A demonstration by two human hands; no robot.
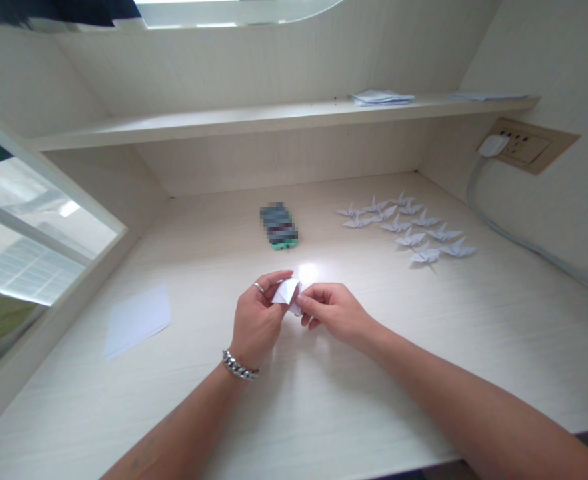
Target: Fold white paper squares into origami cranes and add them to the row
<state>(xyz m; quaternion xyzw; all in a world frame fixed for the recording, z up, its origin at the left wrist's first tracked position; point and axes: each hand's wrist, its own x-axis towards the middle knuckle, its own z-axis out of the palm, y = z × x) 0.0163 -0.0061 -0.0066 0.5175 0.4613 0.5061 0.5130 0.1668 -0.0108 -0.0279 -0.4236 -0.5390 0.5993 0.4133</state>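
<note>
A small piece of folded white paper (286, 291) is held between my two hands, a little above the middle of the desk. My left hand (258, 312), with a ring on one finger and a chain bracelet at the wrist, grips its left side. On the other side, the thumb and fingers of my right hand (335, 309) pinch the paper's right edge. Part of the paper is hidden behind my fingers. Several finished white paper cranes (410, 238) stand grouped on the desk to the right, apart from my hands.
Beyond my hands lies a phone (279, 225) with a green edge. Flat white paper sheets (139, 320) rest at the left. A shelf (214, 125) crosses the back, bearing folded paper (381, 99). A grey cable (524, 247) runs from the wall socket (537, 150) down the right side.
</note>
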